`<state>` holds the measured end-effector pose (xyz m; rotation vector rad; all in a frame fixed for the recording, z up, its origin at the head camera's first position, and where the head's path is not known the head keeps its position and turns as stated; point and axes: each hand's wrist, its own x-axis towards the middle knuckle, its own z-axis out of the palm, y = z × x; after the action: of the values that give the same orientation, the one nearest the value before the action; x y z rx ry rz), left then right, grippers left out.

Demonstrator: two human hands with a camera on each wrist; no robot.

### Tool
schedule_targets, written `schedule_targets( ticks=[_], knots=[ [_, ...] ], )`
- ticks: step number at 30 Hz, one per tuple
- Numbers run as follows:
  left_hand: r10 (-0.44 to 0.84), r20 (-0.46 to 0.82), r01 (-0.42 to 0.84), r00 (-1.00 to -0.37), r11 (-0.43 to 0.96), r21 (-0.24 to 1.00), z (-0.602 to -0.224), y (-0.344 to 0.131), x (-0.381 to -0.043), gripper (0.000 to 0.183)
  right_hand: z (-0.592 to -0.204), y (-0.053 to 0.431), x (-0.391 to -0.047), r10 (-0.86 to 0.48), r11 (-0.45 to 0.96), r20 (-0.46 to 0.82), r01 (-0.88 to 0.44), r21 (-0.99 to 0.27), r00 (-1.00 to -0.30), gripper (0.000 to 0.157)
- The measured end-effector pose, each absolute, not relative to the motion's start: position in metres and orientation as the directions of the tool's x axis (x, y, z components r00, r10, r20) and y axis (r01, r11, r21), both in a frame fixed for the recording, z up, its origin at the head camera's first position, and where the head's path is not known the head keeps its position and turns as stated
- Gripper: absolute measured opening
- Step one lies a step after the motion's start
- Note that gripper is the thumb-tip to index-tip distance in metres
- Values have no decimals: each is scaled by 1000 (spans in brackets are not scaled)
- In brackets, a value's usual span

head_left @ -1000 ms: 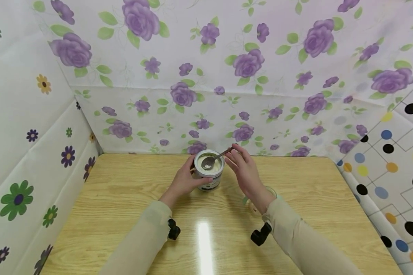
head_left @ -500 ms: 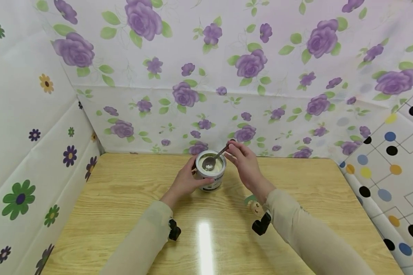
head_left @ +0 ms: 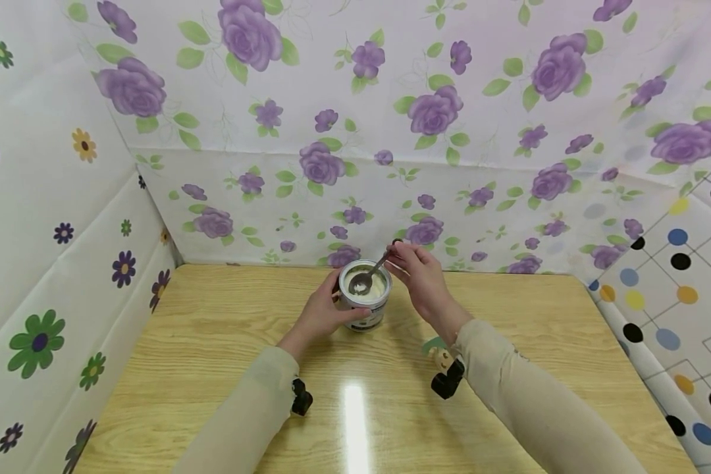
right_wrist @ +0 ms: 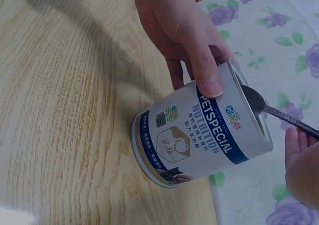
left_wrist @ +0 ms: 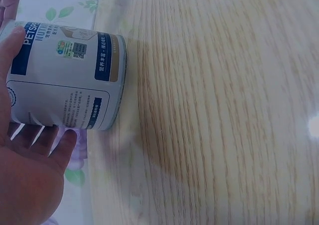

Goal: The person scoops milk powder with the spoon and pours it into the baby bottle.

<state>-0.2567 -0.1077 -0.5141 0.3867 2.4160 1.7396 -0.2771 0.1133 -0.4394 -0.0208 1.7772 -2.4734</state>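
A white, label-wrapped can of pale powder (head_left: 369, 320) stands on the table near its back edge, its top uncovered. My left hand (head_left: 320, 312) grips the can from the left, thumb across the front and fingers round the far side. Between the fingertips of my right hand (head_left: 425, 283) is the handle of a dark spoon (head_left: 382, 263), held at a slant. Some white powder lies in the spoon's bowl, which is at the can's mouth. In the right wrist view the can (right_wrist: 194, 130) reads PETSPECIAL NUTRITION, and its rim partly hides the spoon's bowl (right_wrist: 254, 99).
A round item with a small face and a green part (head_left: 443, 359) lies on the wooden table (head_left: 225, 336), partly covered by the right wrist. Floral cloth (head_left: 355, 164) rises behind the table's back edge. Patterned cloth walls flank both sides.
My right hand has shifted slightly up and tilted the spoon's handle steeper. More of the small face by the right wrist now shows. The left hand keeps its grip on the can.
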Motion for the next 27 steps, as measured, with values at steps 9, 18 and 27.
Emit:
schedule_targets(
  ticks=[9, 18, 27],
  knots=[
    [288, 34, 121, -957, 290, 949, -514, -108, -256, 97, -442, 114, -279, -86, -324, -44, 69, -943, -995, 19],
    [300, 49, 137, -953, 282, 950, -514, -108, -257, 96, -444, 114, -280, -72, -344, -47, 69, -936, -996, 16],
    [293, 37, 123, -955, 280, 952, -516, -108, -258, 97, -443, 112, -283, -85, -331, -63, 88, -939, -994, 34]
  ],
)
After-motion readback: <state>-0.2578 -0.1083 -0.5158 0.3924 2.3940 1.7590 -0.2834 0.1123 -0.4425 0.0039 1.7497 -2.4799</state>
